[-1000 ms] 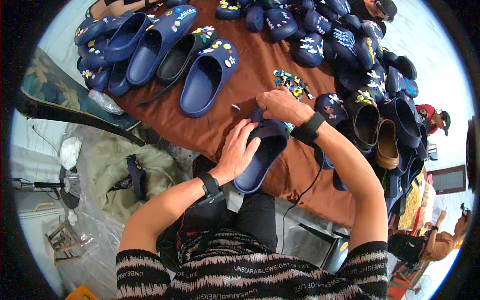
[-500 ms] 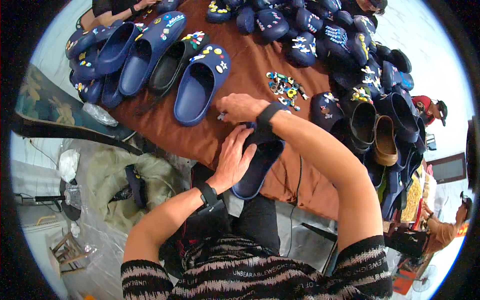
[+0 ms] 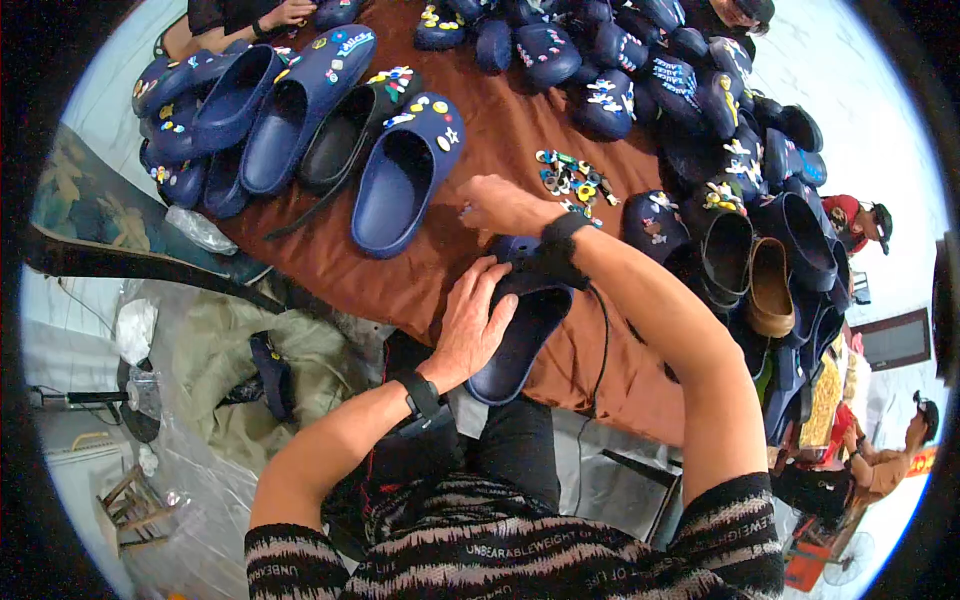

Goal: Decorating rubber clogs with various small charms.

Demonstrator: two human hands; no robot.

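My left hand (image 3: 472, 325) lies along the side of a navy blue clog (image 3: 520, 335) and holds it at the table's near edge. My right hand (image 3: 503, 206) reaches past the clog's toe over the brown tablecloth (image 3: 500, 130), fingers curled; what it pinches I cannot make out. A small heap of colourful shoe charms (image 3: 572, 180) lies just right of that hand. Another navy clog with charms (image 3: 405, 175) rests to its left.
Many navy and black clogs (image 3: 300, 95) fill the table's left, far and right sides, with one tan clog (image 3: 768, 290) among them. Another person's hand (image 3: 285, 14) works at the far edge. Plastic sheeting and bags (image 3: 215, 360) lie on the floor at left.
My right hand has left the clog's toe and moved forward and left over the cloth, toward the charms. My left hand keeps hold of the clog.
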